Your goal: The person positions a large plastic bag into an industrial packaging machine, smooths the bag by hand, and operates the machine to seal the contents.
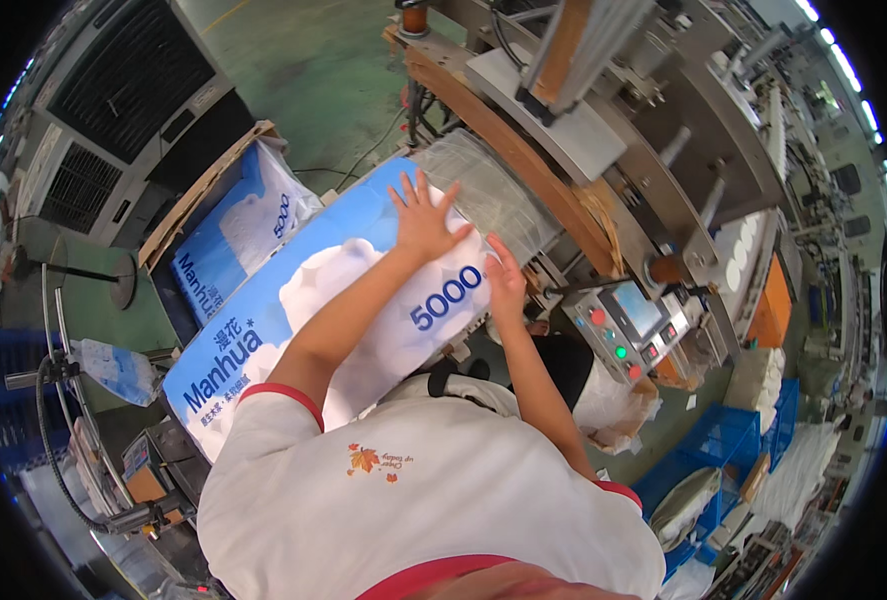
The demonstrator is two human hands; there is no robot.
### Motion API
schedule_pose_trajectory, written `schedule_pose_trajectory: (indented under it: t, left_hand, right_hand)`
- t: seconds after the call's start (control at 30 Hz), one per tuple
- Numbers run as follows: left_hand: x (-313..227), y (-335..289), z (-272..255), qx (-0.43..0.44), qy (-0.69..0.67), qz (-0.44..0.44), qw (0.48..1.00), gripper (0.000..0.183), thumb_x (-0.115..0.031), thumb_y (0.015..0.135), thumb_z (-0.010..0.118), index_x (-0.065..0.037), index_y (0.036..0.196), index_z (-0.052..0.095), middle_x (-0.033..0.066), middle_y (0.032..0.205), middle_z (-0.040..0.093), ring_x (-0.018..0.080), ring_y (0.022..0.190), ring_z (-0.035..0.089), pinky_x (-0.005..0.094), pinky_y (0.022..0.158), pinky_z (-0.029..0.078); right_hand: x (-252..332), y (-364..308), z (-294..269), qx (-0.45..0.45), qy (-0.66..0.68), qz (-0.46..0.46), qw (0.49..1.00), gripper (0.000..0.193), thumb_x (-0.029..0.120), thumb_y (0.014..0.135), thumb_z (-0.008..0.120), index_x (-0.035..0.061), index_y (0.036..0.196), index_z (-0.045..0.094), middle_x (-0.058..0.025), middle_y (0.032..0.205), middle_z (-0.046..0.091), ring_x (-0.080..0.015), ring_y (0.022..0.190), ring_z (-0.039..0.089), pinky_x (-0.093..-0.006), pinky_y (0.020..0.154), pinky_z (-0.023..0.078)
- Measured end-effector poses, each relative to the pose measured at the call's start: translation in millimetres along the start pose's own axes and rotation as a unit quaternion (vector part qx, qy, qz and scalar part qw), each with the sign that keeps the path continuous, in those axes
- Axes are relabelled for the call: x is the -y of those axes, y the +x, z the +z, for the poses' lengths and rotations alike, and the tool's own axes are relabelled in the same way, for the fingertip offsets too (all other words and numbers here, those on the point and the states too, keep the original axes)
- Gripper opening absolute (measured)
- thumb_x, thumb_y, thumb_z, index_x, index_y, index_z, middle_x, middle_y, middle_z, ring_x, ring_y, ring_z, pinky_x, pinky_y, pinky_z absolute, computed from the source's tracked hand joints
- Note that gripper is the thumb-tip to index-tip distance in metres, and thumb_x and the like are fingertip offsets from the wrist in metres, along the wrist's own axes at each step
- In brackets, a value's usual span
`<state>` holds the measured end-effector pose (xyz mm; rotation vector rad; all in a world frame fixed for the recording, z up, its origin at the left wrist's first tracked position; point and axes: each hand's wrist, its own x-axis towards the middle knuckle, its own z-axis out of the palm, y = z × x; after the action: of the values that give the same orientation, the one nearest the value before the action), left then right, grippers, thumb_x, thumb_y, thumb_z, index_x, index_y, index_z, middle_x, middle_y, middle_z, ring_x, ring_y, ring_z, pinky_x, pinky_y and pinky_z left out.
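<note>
A large, long pack [335, 268] in blue-and-white printed plastic film lies slantwise in front of me, its far right end against a machine. My left hand [426, 218] is spread flat on top of the pack near that end. Against the right edge of the same end rests my right hand [505, 280], fingers stretched out and apart from the left hand. Clear, wrinkled plastic film [488, 185] sticks out beyond the pack's far end, over the machine's feed opening. Neither hand is wrapped round anything.
To the left, a carton [185, 325] holds another blue-and-white pack. A control box [621, 325] with lit buttons and a screen stands at right, under the machine's metal frame [603, 130]. Blue crates [718, 450] sit lower right; a metal stand [63, 340] is at far left.
</note>
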<state>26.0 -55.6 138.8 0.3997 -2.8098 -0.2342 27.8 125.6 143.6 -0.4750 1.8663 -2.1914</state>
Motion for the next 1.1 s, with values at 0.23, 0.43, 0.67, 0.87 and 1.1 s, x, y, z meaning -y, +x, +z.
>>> schedule_pose_trajectory:
  t: [0.23, 0.43, 0.67, 0.87, 1.1]
  left_hand:
    - [12, -11, 23, -0.029, -0.024, 0.012, 0.999, 0.072, -0.057, 0.084, 0.046, -0.015, 0.141, 0.031, 0.0342, 0.142, 0.018, 0.0502, 0.133, 0.012, 0.0686, 0.100, 0.006]
    - [-27, -80, -3, -0.003, -0.027, 0.044, 0.999, 0.076, -0.054, 0.084, 0.048, -0.006, 0.140, 0.030, 0.0314, 0.145, 0.013, 0.0498, 0.134, 0.009, 0.0685, 0.100, 0.004]
    - [-43, -101, -23, 0.022, -0.019, 0.038, 0.999, 0.076, -0.052, 0.083, 0.050, -0.006, 0.140, 0.030, 0.0300, 0.146, 0.011, 0.0492, 0.135, 0.006, 0.0690, 0.100, 0.002]
    - [-48, -97, -28, 0.037, -0.025, 0.038, 0.998, 0.075, -0.049, 0.081, 0.052, -0.005, 0.139, 0.033, 0.0296, 0.146, 0.011, 0.0496, 0.134, 0.006, 0.0689, 0.100, 0.002]
    - [-53, -91, -37, 0.071, -0.029, 0.026, 0.997, 0.075, -0.048, 0.080, 0.053, -0.006, 0.139, 0.033, 0.0299, 0.146, 0.009, 0.0497, 0.135, 0.003, 0.0688, 0.100, 0.001]
  right_hand:
    - [-25, -56, -61, -0.061, -0.053, 0.200, 0.977, 0.041, 0.037, 0.095, 0.044, 0.0081, 0.071, 0.059, 0.0003, 0.062, 0.056, -0.0089, 0.056, 0.052, -0.0230, 0.051, 0.040]
    - [-46, -66, -35, 0.031, -0.091, 0.274, 0.957, 0.055, 0.061, 0.084, 0.050, 0.0076, 0.077, 0.058, -0.0004, 0.069, 0.057, -0.0099, 0.057, 0.053, -0.0226, 0.050, 0.042]
    - [-43, -67, -20, 0.022, -0.024, 0.293, 0.955, 0.054, 0.060, 0.081, 0.057, 0.0062, 0.073, 0.059, 0.0009, 0.061, 0.051, -0.0080, 0.051, 0.048, -0.0219, 0.047, 0.039]
    - [-45, -70, -14, -0.026, -0.059, 0.263, 0.963, 0.056, 0.059, 0.079, 0.059, 0.0049, 0.067, 0.061, 0.0004, 0.058, 0.053, -0.0089, 0.052, 0.047, -0.0241, 0.048, 0.036]
    - [-39, -71, -8, -0.069, -0.088, 0.234, 0.966, 0.054, 0.053, 0.080, 0.063, 0.0021, 0.062, 0.059, -0.0016, 0.058, 0.055, -0.0089, 0.054, 0.047, -0.0269, 0.050, 0.037]
